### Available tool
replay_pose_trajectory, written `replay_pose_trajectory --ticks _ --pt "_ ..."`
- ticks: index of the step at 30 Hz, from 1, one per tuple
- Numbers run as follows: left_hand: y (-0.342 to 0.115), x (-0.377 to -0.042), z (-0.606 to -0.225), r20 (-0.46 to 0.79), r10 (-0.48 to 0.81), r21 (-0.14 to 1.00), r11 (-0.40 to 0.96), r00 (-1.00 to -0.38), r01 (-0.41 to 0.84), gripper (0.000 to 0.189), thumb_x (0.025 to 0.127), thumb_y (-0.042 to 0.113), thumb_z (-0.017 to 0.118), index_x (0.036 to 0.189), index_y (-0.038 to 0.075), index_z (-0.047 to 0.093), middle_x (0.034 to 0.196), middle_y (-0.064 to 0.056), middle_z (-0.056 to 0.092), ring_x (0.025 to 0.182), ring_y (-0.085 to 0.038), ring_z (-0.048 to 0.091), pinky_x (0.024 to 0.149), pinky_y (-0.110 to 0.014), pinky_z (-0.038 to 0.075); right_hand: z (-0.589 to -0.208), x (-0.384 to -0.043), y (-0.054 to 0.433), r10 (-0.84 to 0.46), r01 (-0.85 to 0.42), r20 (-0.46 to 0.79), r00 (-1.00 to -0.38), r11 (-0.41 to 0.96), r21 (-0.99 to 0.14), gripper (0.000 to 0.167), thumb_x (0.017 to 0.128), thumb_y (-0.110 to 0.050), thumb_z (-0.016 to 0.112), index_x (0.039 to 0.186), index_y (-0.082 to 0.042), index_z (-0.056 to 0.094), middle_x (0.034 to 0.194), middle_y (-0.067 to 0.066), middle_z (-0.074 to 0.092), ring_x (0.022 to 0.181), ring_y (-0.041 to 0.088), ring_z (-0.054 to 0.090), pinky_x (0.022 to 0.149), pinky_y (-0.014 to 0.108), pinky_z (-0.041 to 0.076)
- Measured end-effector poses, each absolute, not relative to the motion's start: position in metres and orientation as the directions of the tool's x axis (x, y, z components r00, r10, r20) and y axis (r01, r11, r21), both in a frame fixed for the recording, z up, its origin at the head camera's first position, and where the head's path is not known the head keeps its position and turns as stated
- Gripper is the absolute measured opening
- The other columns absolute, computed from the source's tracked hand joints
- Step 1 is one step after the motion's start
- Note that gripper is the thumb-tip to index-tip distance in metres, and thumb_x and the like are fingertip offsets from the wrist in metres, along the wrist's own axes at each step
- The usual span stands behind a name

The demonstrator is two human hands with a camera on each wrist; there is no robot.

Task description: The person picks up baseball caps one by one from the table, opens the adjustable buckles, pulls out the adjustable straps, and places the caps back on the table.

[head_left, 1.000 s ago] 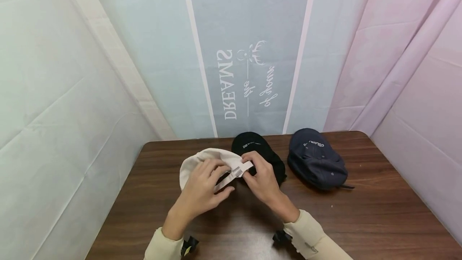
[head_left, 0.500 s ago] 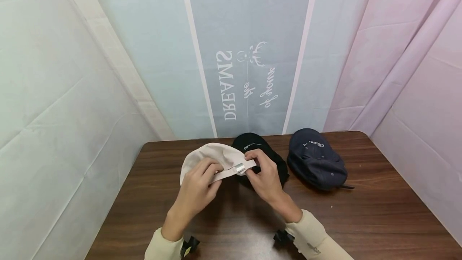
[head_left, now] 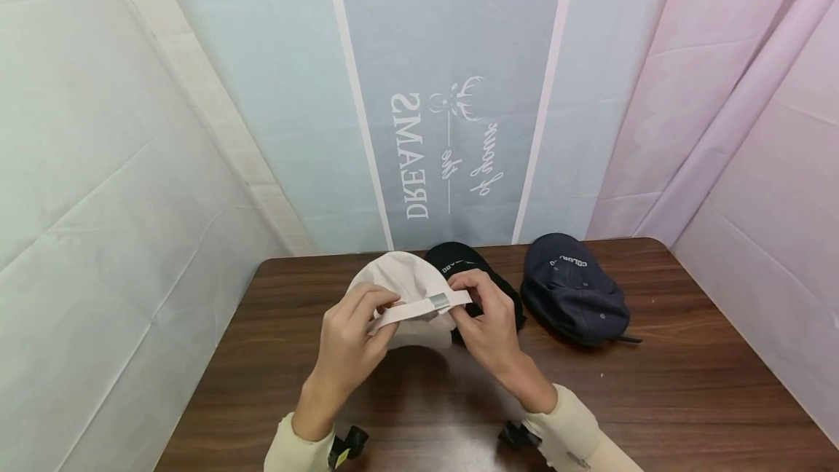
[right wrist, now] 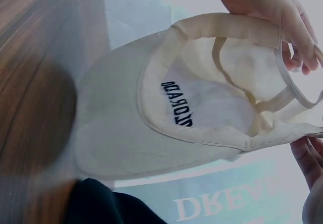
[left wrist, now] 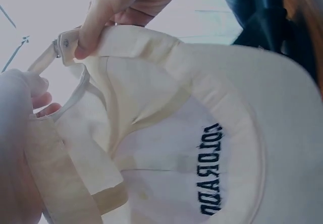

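Note:
A white baseball cap (head_left: 409,275) is held above the table with its back strap (head_left: 409,309) toward me. My left hand (head_left: 350,333) pinches the strap's left end between thumb and fingers. At its right end, beside the metal buckle (head_left: 438,301), my right hand (head_left: 485,319) pinches the strap tail. The left wrist view shows the cap's inside (left wrist: 151,128), with the reversed dark stitching (left wrist: 211,171) behind the front panel. In the right wrist view the brim (right wrist: 111,113) points away from the hands over the table.
A black cap (head_left: 488,275) lies just behind my right hand, partly hidden by it and the white cap. To its right rests a navy cap (head_left: 573,297) with white lettering. The brown wooden table (head_left: 655,384) ends at a printed cloth backdrop (head_left: 452,35).
The white cap has risen slightly, shifted right and turned, so its strap stretches between the hands. My left hand has closed from loosely spread fingers to a pinch on the strap and moved left.

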State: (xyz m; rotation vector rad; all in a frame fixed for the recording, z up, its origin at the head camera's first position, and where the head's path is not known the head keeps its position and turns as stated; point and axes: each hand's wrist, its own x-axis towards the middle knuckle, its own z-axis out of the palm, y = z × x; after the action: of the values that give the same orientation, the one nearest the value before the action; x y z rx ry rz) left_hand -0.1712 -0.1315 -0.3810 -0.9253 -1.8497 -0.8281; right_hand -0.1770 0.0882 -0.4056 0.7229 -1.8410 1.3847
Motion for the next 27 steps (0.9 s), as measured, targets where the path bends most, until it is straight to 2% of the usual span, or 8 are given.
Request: replay_pose_trajectory --ticks 3,10,16,21,24,27 --pt "-0.128 -0.168 -0.379 0.908 0.236 0.209 0.464 -0.347 0.861 0.007 0.095 0.002 0.071 0.101 0.004 0.072 0.091 -0.004 0.068 0.073 -0.013 0.061 0.057 -0.023 0.047 -0.404 -0.175 0.092 0.0 -0.797 0.823 -0.568 0.247 -0.551 0.023 0.088 0.017 0.074 0.101 0.001 0.062 0.103 0.015 0.07 0.094 0.01 0.07 0.082 0.013 0.057" --pt "-0.117 -0.164 -0.375 0.908 0.201 0.267 0.395 -0.367 0.879 0.018 0.087 -0.008 0.073 0.1 0.004 0.072 0.088 -0.004 0.067 0.074 -0.013 0.06 0.06 -0.023 0.049 -0.398 -0.17 0.101 0.048 -0.835 0.858 -0.512 0.206 -0.51 0.022 0.087 0.018 0.074 0.097 0.001 0.063 0.096 0.013 0.07 0.073 0.006 0.063 0.06 0.015 0.051" --pt "-0.109 -0.165 -0.377 0.893 0.212 0.305 0.361 -0.396 0.881 0.023 0.086 -0.013 0.071 0.101 0.005 0.071 0.089 -0.004 0.067 0.073 -0.012 0.059 0.058 -0.024 0.048 -0.395 -0.17 0.11 0.06 -0.845 0.874 -0.482 0.232 -0.481 0.021 0.086 0.017 0.073 0.096 0.0 0.065 0.091 0.008 0.07 0.059 0.002 0.057 0.05 0.014 0.045" --pt "-0.103 -0.17 -0.387 0.855 0.219 0.371 0.374 -0.47 0.85 0.026 0.086 -0.013 0.072 0.102 0.008 0.072 0.089 -0.002 0.066 0.073 -0.012 0.059 0.06 -0.021 0.049 -0.396 -0.173 0.117 0.059 -0.806 0.853 -0.518 0.299 -0.511 0.021 0.088 0.013 0.075 0.097 -0.003 0.066 0.081 0.004 0.067 0.055 0.001 0.052 0.05 0.014 0.042" --pt "-0.1 -0.172 -0.393 0.827 0.23 0.399 0.401 -0.513 0.824 0.026 0.087 -0.011 0.072 0.105 0.009 0.072 0.09 -0.002 0.066 0.074 -0.011 0.058 0.061 -0.019 0.049 -0.399 -0.174 0.121 0.083 -0.756 0.821 -0.565 0.347 -0.555 0.019 0.09 0.009 0.077 0.1 -0.003 0.066 0.077 0.004 0.068 0.058 0.0 0.055 0.051 0.013 0.043" --pt "-0.095 -0.174 -0.398 0.805 0.244 0.414 0.423 -0.541 0.806 0.024 0.091 -0.007 0.073 0.106 0.01 0.071 0.092 -0.001 0.066 0.074 -0.01 0.058 0.06 -0.022 0.051 -0.402 -0.174 0.123 0.128 -0.691 0.774 -0.621 0.378 -0.617 0.02 0.093 0.004 0.078 0.105 -0.001 0.063 0.081 0.006 0.073 0.066 -0.002 0.062 0.057 0.011 0.048"
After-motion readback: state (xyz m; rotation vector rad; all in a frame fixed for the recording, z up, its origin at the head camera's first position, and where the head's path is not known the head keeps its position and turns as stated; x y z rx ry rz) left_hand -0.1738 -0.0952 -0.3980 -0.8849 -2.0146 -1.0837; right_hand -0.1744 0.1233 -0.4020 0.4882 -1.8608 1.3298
